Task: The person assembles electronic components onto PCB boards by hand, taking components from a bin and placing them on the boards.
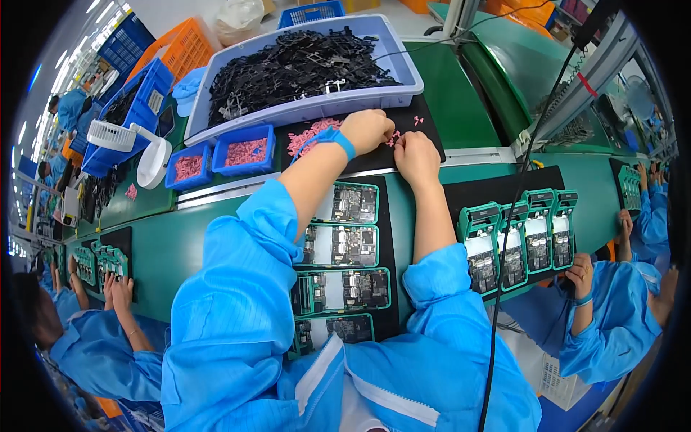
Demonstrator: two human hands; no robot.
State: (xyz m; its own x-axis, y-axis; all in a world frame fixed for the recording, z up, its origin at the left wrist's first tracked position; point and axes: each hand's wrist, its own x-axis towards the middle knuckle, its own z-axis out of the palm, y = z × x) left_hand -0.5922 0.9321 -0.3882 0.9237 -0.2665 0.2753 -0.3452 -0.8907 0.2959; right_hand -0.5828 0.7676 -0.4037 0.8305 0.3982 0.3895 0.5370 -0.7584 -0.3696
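Note:
My left hand [368, 132], with a blue band at the wrist, reaches over a black mat [421, 121] with its fingers pinched together. Close to its right, my right hand [418, 160] has thumb and forefinger pressed together. Small pink pieces [393, 137] show at the fingertips of both hands; exactly what each pinch holds is too small to tell. A heap of the same pink pieces [311, 135] lies left of my left wrist, and a few lie beyond my right hand. Below my forearms, several green-framed fixtures with phone circuit boards [351, 245] stand in a column on a black mat.
A large grey-blue bin [302, 109] of black parts stands behind my hands. Two blue trays [245, 151] of pink pieces and a small white fan [152, 164] are at the left. More fixtures [537, 241] stand at the right. A black cable [502, 288] hangs down in front. Co-workers sit on both sides.

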